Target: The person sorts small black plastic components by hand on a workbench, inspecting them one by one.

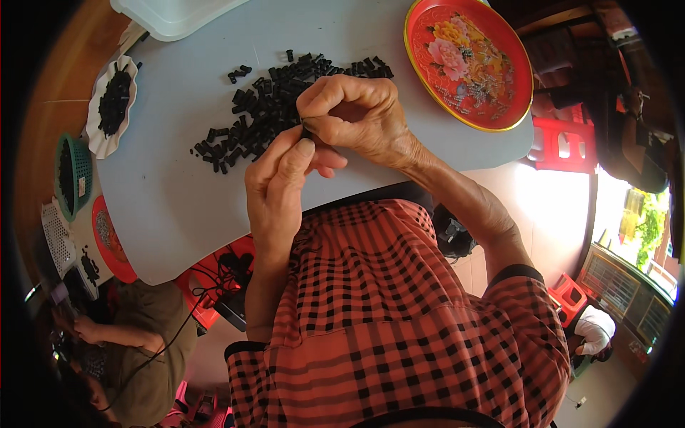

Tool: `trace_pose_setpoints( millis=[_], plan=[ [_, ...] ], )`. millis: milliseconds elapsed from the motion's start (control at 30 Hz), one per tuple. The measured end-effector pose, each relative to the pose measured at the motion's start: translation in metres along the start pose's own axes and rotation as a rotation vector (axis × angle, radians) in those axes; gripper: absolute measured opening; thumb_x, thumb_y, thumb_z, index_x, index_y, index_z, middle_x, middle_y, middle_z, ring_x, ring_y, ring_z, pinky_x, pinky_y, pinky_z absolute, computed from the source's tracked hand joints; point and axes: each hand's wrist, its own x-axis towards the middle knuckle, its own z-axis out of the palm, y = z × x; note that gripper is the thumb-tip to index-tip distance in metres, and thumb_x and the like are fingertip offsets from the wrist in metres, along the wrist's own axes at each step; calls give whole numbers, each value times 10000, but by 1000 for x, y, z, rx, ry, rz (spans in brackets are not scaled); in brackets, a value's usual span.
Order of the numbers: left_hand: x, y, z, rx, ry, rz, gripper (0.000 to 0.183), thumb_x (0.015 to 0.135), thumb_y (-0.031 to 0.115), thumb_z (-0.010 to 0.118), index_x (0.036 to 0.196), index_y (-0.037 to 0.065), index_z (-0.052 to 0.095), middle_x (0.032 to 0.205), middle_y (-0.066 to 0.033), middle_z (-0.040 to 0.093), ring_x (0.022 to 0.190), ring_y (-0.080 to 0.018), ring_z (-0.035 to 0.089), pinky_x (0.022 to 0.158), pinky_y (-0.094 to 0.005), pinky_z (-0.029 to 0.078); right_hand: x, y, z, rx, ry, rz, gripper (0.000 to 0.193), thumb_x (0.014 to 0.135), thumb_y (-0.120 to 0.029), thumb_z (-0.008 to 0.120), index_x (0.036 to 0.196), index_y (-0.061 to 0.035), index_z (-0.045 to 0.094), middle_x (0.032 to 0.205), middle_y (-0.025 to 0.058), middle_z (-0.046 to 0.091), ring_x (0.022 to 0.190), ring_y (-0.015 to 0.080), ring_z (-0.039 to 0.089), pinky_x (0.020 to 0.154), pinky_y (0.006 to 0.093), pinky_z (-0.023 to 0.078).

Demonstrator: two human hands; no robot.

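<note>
Between my two hands, over the near edge of a heap of small black cylindrical parts (267, 107), is a small black part (306, 133), mostly hidden by fingers. My left hand (278, 171) pinches it from below between thumb and forefinger. From above, my right hand (357, 118) has its thumb and forefinger pressed together close against the same part. Whether the right fingertips hold a second, smaller piece cannot be made out. The heap lies loosely on the grey table (171, 192), just beyond my hands.
At the right stands a red flowered tray (428, 85) with small shiny pieces. A white scalloped dish (96, 128) of black parts, a green basket (84, 171) and a red dish (121, 264) are at the left. A white tray (171, 28) sits far left. Another person (143, 357) works at lower left.
</note>
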Motion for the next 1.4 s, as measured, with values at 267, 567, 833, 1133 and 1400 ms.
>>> trace_pose_setpoints(
  millis=[267,567,833,1133,1400],
  plan=[
    [11,-15,-16,-673,-211,-220,255,967,150,442,978,-60,586,788,-140,648,766,-203,604,676,-302,459,5,9,-4,-378,18,-175,142,811,59,623,940,4,647,924,54,612,812,88,553,746,236,484],
    [5,-19,-20,-632,-55,-174,229,933,96,492,1060,-54,610,987,-116,641,874,-187,627,833,-318,474,1,-2,2,-953,-134,-414,430,743,-55,703,1158,-21,592,982,78,594,825,158,579,755,287,504],
    [5,-21,-18,-595,-92,-190,226,938,105,491,1029,-63,611,982,-129,642,947,-184,611,887,-329,455,4,4,-4,-1189,-204,-549,440,724,-141,734,1128,-29,602,1003,112,605,890,265,588,755,349,508],
    [7,-25,-5,-817,-86,-215,218,969,140,458,1051,-14,588,950,-15,563,880,-89,521,826,-272,438,-4,10,4,-1469,-46,-786,414,636,-84,713,1023,23,615,943,133,612,764,265,584,651,358,460],
    [14,-22,8,-855,-170,-144,262,986,194,444,1080,-4,588,968,-15,586,911,-75,538,851,-260,445,-8,-11,7,-1502,12,-669,355,672,-45,675,1019,9,618,920,117,623,763,275,593,674,351,473]
  ],
)
